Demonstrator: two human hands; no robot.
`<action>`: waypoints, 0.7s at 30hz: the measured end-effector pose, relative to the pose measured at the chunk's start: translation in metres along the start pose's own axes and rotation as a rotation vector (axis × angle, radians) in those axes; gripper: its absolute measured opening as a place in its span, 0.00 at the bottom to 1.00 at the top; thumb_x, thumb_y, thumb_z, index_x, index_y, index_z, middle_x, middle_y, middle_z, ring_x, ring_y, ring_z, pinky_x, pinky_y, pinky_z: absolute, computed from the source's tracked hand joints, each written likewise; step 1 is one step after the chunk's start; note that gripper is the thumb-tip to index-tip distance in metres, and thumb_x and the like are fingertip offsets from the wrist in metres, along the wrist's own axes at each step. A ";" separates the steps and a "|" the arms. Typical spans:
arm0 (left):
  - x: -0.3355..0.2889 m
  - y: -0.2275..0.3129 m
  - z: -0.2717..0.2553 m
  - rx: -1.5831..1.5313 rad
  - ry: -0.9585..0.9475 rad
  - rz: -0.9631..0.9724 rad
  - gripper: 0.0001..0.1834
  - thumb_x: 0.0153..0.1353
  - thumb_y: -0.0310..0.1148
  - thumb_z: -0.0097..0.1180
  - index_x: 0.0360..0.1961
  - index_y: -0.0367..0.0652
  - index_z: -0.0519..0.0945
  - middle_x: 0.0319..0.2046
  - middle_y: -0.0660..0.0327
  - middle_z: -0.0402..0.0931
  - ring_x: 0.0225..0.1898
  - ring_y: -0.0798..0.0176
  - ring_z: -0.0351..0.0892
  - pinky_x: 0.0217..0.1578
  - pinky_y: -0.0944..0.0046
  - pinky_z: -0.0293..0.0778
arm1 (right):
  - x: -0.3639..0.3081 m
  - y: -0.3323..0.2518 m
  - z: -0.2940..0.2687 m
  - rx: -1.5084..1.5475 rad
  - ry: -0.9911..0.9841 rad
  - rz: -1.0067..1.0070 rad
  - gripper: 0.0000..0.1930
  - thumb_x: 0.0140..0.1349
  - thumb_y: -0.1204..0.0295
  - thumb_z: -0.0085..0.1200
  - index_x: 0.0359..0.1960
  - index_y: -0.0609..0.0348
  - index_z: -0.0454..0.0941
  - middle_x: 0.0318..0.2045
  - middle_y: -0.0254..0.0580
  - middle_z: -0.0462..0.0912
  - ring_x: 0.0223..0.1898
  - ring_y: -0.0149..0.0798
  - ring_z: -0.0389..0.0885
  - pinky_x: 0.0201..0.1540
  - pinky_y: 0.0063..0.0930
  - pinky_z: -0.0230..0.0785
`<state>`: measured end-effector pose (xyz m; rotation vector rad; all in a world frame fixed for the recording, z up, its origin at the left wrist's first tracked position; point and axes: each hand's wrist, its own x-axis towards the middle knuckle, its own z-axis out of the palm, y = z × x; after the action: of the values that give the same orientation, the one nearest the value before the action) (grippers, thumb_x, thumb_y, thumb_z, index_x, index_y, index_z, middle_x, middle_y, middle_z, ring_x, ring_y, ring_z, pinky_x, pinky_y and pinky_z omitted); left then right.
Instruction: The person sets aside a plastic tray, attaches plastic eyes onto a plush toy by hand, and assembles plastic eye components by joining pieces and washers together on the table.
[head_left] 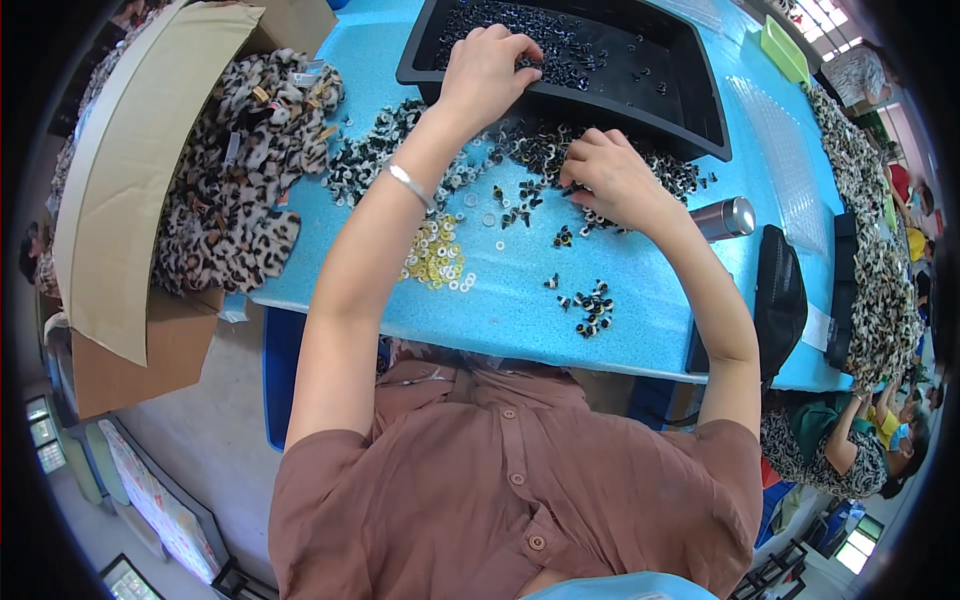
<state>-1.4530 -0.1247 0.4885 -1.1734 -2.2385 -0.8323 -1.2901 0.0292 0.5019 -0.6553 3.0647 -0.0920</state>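
My left hand rests curled on the near rim of a black plastic tray that holds small black parts; whether it pinches any is hidden. A thin silver bangle circles that wrist. My right hand lies knuckles-up on a heap of small black-and-white parts spread along the blue table in front of the tray, fingers bent into the heap. A small cluster of these parts lies nearer to me. A patch of yellow and white washers sits beside my left forearm.
A cardboard box full of leopard-print fabric pieces stands at the left. A steel flask and a black bag lie at the right. More leopard fabric runs along the right edge. Another person sits lower right.
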 end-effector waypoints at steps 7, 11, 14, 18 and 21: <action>-0.081 0.046 -0.063 -0.142 -0.339 -0.093 0.12 0.54 0.35 0.63 0.40 0.43 0.81 0.34 0.59 0.77 0.41 0.54 0.74 0.43 0.59 0.71 | -0.018 -0.003 0.000 0.016 0.103 0.066 0.04 0.50 0.72 0.61 0.29 0.54 0.82 0.30 0.32 0.76 0.42 0.36 0.71 0.47 0.32 0.61; -0.121 0.051 -0.067 -0.122 -0.395 -0.121 0.11 0.53 0.34 0.64 0.36 0.42 0.81 0.32 0.60 0.76 0.40 0.55 0.73 0.42 0.59 0.69 | -0.016 -0.005 0.019 -0.025 0.094 0.023 0.04 0.51 0.71 0.61 0.28 0.54 0.81 0.30 0.32 0.75 0.42 0.36 0.71 0.47 0.32 0.61; -0.136 0.053 -0.061 -0.123 -0.322 -0.142 0.09 0.50 0.33 0.66 0.33 0.43 0.82 0.31 0.62 0.75 0.38 0.57 0.72 0.42 0.59 0.66 | -0.014 -0.007 0.022 -0.053 0.053 0.027 0.03 0.51 0.71 0.61 0.27 0.54 0.81 0.30 0.32 0.75 0.42 0.36 0.71 0.46 0.32 0.61; -0.133 0.064 -0.043 -0.158 -0.252 -0.144 0.09 0.49 0.34 0.66 0.30 0.44 0.82 0.31 0.62 0.74 0.38 0.57 0.71 0.42 0.59 0.66 | -0.014 -0.008 0.023 -0.059 0.055 0.041 0.03 0.51 0.71 0.60 0.26 0.54 0.80 0.30 0.33 0.74 0.42 0.37 0.71 0.46 0.32 0.61; -0.123 0.063 -0.035 -0.139 -0.260 -0.150 0.10 0.49 0.34 0.66 0.32 0.43 0.82 0.32 0.61 0.75 0.38 0.56 0.72 0.43 0.58 0.67 | -0.014 -0.011 0.024 -0.183 0.061 0.005 0.04 0.52 0.71 0.59 0.27 0.56 0.80 0.30 0.34 0.75 0.42 0.37 0.71 0.46 0.31 0.62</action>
<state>-1.3320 -0.1889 0.4515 -1.2502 -2.5411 -0.9544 -1.2728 0.0231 0.4782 -0.6639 3.1588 0.1736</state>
